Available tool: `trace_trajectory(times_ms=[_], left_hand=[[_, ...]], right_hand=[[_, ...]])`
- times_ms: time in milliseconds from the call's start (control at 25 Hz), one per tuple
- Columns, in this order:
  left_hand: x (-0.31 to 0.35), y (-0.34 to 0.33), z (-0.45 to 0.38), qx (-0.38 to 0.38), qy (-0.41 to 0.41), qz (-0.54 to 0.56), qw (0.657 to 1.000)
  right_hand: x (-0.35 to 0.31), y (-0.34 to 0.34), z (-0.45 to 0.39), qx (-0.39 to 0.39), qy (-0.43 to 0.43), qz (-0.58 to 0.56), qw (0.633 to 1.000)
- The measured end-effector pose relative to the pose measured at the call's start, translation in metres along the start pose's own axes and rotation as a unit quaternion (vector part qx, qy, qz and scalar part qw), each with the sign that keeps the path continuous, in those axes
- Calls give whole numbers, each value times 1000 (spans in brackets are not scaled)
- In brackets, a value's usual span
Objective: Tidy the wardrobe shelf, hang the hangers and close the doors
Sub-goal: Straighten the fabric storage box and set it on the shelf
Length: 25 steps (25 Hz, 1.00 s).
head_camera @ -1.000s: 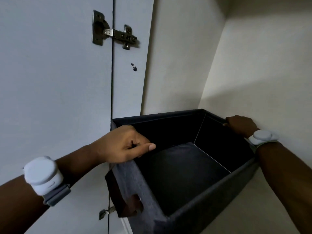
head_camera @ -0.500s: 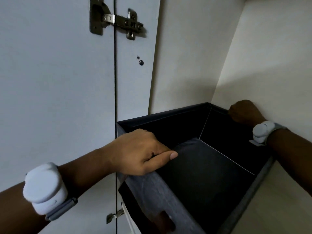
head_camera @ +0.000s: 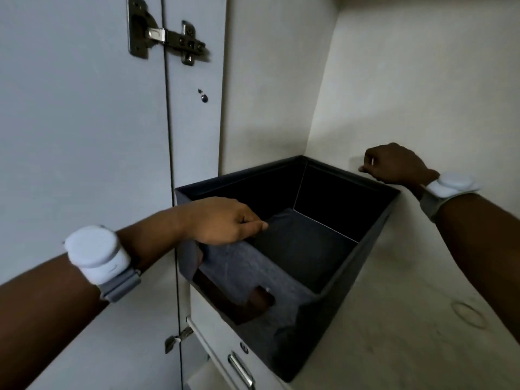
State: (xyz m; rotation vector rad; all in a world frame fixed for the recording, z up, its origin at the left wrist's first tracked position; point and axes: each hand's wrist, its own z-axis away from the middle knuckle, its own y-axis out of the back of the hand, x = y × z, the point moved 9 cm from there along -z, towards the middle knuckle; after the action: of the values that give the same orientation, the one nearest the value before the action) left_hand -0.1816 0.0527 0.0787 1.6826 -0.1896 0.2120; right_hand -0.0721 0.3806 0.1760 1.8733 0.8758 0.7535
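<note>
A dark grey fabric storage box (head_camera: 323,313) sits on the wardrobe shelf (head_camera: 399,319), pushed toward the back left corner. Its front left corner overhangs the shelf's edge, and its inside looks empty. My left hand (head_camera: 225,220) grips the box's left rim, thumb inside. My right hand (head_camera: 394,164) is curled just outside the right rim near the far corner, next to the side wall, with nothing seen in it. No hangers are in view.
The open wardrobe door (head_camera: 84,136) stands at the left with a metal hinge (head_camera: 168,38) near the top. Below the shelf is a white drawer front with a metal handle (head_camera: 242,370). A faint ring mark (head_camera: 468,318) shows on the shelf.
My right hand has come off the box's far right corner and is now curled just outside the rim. My left hand keeps its hold on the left rim. The box has settled level on the shelf.
</note>
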Motion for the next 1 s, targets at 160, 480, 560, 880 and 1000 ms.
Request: trace_trajectory(times_ms=[160,480,560,880,1000], left_hand=[[-5,-3,-2,-17,29,28,999],[-2,6,5,58,22,28,998],[3,12,15,112,3,22,993],[25,19,91,319,-112,31,941],[45,37,118,306,-142,144,930]], right_hand=[[-6,25,51,115,-49,-49,991],[-35,59,164,156,-128,-86,976],[-54,76,199,143,-150,-64,976],[-139,150,351,181,-305,-74,932],[-166,199,411,253,-353,-124,892]])
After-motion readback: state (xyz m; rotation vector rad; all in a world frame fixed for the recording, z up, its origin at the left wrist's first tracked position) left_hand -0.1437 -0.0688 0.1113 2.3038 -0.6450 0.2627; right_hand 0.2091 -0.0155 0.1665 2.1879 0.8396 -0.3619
